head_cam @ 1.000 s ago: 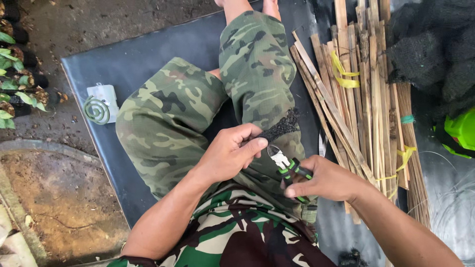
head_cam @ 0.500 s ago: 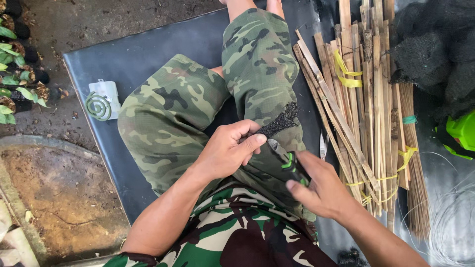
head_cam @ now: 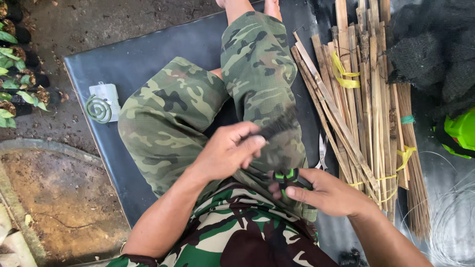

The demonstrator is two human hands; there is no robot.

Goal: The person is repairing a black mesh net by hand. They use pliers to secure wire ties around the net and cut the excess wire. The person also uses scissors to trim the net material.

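Note:
My left hand (head_cam: pixel 228 151) rests over my camouflage-trousered lap and pinches a strip of black mesh netting (head_cam: pixel 277 124) that lies along my right thigh. My right hand (head_cam: pixel 329 192) is closed around a small tool with black and green handles (head_cam: pixel 286 177), held low against my lap just below the netting. The tool's working end is hidden by my fingers. I sit cross-legged on a dark mat (head_cam: pixel 148 59).
Bundles of split bamboo sticks (head_cam: pixel 363 113) tied with yellow bands lie to my right. Metal scissors (head_cam: pixel 322 154) rest beside them. Black netting (head_cam: pixel 430 54) and a bright green object (head_cam: pixel 462 131) are at far right. A green coil on a white holder (head_cam: pixel 101 105) lies left, potted seedlings (head_cam: pixel 15 74) beyond.
My right hand turned the green-handled tool downward and drew it in closer to my lap. My left hand kept its pinch on the netting strip.

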